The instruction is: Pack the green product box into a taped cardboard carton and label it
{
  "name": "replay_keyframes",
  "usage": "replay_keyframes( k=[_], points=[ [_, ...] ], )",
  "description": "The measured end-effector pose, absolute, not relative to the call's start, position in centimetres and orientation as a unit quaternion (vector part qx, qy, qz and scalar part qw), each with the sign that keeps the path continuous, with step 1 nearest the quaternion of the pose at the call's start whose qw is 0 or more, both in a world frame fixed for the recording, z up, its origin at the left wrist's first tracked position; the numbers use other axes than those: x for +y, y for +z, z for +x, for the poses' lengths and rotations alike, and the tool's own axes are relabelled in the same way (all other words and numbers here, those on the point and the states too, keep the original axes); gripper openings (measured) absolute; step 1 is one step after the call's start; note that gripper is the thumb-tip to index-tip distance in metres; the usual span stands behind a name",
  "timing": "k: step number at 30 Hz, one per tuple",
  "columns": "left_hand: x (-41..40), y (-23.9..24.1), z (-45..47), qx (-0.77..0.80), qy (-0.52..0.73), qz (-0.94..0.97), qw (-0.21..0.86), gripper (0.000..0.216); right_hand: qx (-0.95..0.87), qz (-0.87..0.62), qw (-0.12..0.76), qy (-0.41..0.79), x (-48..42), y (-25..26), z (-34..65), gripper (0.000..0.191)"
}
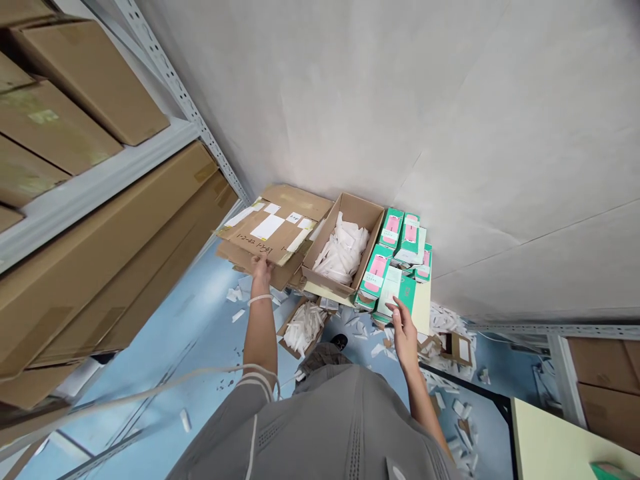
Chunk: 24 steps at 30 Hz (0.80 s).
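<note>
Left grip (261,269) is clamped on the near edge of a flattened cardboard carton (267,233), its long axis running sideways toward an open cardboard box (350,212), while the right grip (403,327), fingers apart, sits farther off, just beside stacked green-and-pink product boxes (395,267).

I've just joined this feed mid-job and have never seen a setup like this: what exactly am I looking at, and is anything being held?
This one picture comes from a camera worn on a person's head, looking down past their grey top at their bare hands; no machine shows. The left hand seems to grip the edge of flattened cardboard. The right hand, open, is beside green-and-pink product boxes, stacked on a pale tabletop next to an open carton of white packets.
</note>
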<state>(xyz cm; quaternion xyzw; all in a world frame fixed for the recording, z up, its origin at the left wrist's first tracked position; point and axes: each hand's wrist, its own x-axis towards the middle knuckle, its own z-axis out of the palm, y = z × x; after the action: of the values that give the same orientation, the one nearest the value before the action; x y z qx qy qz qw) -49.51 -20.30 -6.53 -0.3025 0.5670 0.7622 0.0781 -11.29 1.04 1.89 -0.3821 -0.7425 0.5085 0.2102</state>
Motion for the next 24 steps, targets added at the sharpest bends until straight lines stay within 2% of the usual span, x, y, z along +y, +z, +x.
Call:
replay_keyframes(
  k=[8, 15, 20, 24],
  points=[
    [-23.9, -2.8, -47.5, 0.548, 0.79, -0.274, -0.002, 0.03, -0.739, -0.39, 0.211, 0.506, 2.1, 1.7, -10.3, 0.062],
    [-27.5, 1.3, -43.6, 0.5, 0.848, -0.17, -0.049, 0.044, -0.745, -0.375, 0.215, 0.508, 2.5, 1.5, -9.7, 0.061],
    [-26.7, 4.8, -40.8, 0.506, 0.859, -0.061, -0.043, 0.053, -0.745, -0.359, 0.22, 0.517, 2.2, 1.8, -9.4, 0.058],
    [-23.5, 6.8, -38.6, 0.511, 0.859, 0.001, 0.021, 0.061, -0.74, -0.361, 0.24, 0.515, 2.4, 2.4, -7.4, 0.056]
  ],
)
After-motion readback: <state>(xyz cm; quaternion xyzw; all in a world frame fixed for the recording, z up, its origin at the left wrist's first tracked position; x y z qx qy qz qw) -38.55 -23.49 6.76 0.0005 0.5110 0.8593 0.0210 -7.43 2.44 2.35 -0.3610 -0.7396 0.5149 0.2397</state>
